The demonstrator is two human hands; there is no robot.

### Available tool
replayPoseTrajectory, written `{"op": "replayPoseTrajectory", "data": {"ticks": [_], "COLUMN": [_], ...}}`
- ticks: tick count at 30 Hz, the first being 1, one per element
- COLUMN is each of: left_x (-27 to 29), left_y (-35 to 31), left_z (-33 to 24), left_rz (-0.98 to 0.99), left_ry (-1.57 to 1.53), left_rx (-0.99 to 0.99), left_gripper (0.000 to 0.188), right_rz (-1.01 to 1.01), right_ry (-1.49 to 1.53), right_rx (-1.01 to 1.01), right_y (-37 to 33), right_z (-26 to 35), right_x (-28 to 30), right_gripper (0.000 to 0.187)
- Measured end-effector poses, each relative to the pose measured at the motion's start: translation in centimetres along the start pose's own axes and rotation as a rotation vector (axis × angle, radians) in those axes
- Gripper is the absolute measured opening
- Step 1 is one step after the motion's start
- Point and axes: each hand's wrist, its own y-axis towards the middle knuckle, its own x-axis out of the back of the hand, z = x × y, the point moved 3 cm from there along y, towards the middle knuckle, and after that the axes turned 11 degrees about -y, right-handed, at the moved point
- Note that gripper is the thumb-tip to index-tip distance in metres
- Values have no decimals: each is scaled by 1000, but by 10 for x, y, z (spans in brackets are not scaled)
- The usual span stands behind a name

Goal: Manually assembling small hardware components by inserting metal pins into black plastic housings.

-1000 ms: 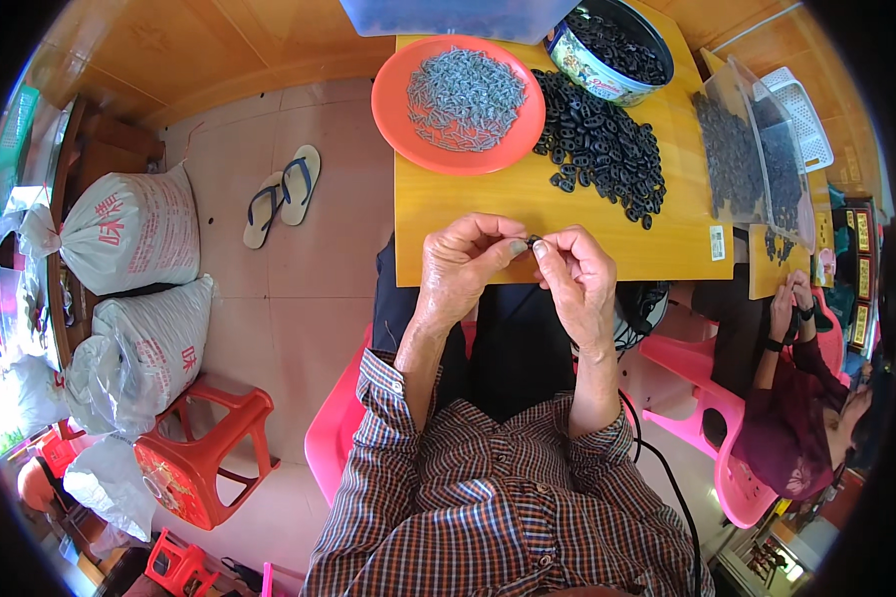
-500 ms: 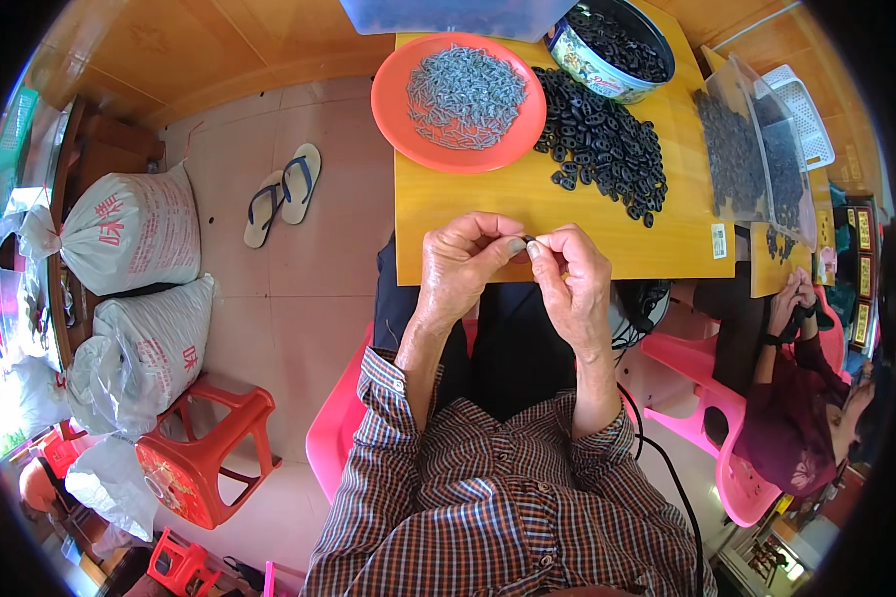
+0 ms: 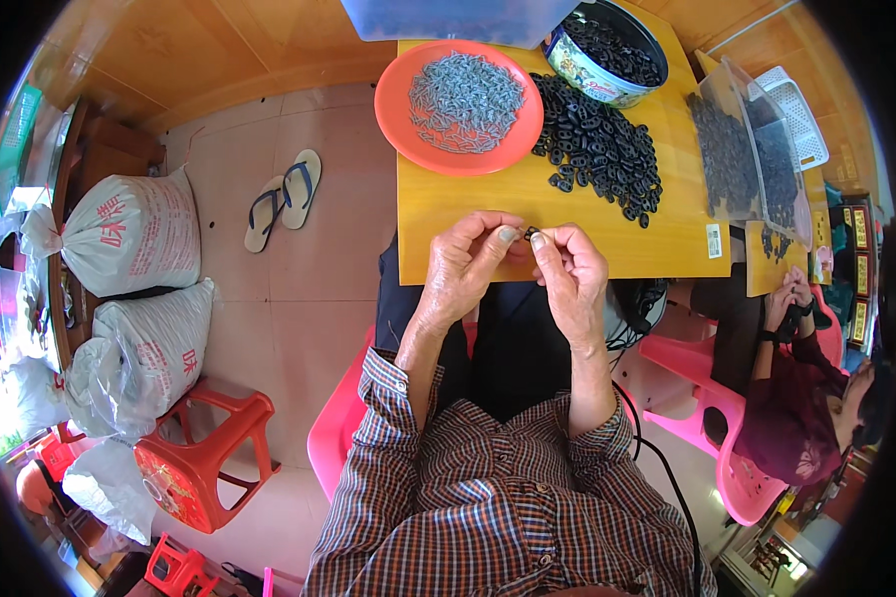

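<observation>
Both hands meet just over the near edge of the yellow table. Between thumb and finger my right hand [image 3: 574, 277] pinches a small black part [image 3: 532, 234] with holes in it. My left hand [image 3: 468, 261] is closed in a pinch right beside that part; what its fingertips hold is too small to make out. Beyond the hands stands an orange plate [image 3: 393, 124] heaped with small grey pieces [image 3: 466, 99], thin and short. To its right lies a loose pile of black parts [image 3: 607, 149], which look like the one in my fingers.
A round tin [image 3: 597, 75] full of black parts stands at the back, near a blue translucent bin [image 3: 448, 18]. Clear tubs [image 3: 732, 159] sit to the right, where another person [image 3: 796, 408] is seated. White sacks [image 3: 134, 234], a red stool [image 3: 204, 458] and slippers [image 3: 299, 189] are on the left.
The fingertips of my two hands have parted a little, and the black part between them shows more plainly. The view has shifted slightly.
</observation>
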Motion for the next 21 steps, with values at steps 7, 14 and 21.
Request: {"op": "replayPoseTrajectory", "data": {"ticks": [7, 14, 21], "left_x": [-3, -3, -6], "left_y": [0, 1, 2], "left_z": [1, 2, -6], "left_rz": [-41, -62, -48], "left_ry": [54, 41, 154], "left_rx": [35, 16, -48], "left_gripper": [13, 12, 14], "right_rz": [9, 7, -12], "right_ry": [-17, -3, -97], "right_rx": [37, 39, 51], "right_y": [0, 1, 4], "right_z": [-1, -2, 2], "right_x": [-3, -2, 2], "right_gripper": [7, 7, 6]}}
